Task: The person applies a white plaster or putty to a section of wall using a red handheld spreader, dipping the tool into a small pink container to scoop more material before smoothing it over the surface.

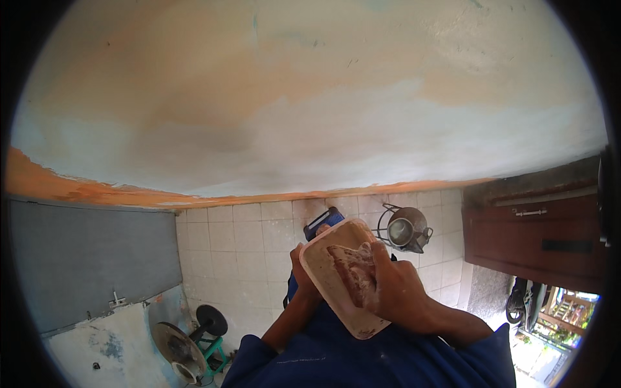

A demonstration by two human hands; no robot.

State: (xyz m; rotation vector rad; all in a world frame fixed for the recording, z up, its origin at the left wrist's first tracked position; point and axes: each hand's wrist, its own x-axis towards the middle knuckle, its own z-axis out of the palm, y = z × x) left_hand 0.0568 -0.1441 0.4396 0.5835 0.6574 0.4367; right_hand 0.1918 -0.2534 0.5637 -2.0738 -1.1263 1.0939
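A shallow rectangular tub (pixel 317 268) with rounded corners and pale paste smeared inside is held in front of my body, tilted. My left hand (pixel 298 262) grips its left edge, the fingers mostly hidden underneath. Over the tub, my right hand (pixel 391 284) is closed, its fingers and thumb coated with white paste. Beneath those fingers lies a flat brown piece (pixel 346 265) smeared with white, perhaps a scraper; its kind is not clear. Ahead rises a wall (pixel 310 116) with patchy white and peach coating and an orange strip along its bottom.
On the tiled floor (pixel 242 258) a round stool (pixel 409 216) carries a metal pot (pixel 400 231). A blue sandal (pixel 323 221) shows beyond the tub. A grey door (pixel 97 258) stands left, above a fan (pixel 178 349) and green stool (pixel 215 355). At right is a brown door (pixel 530 236).
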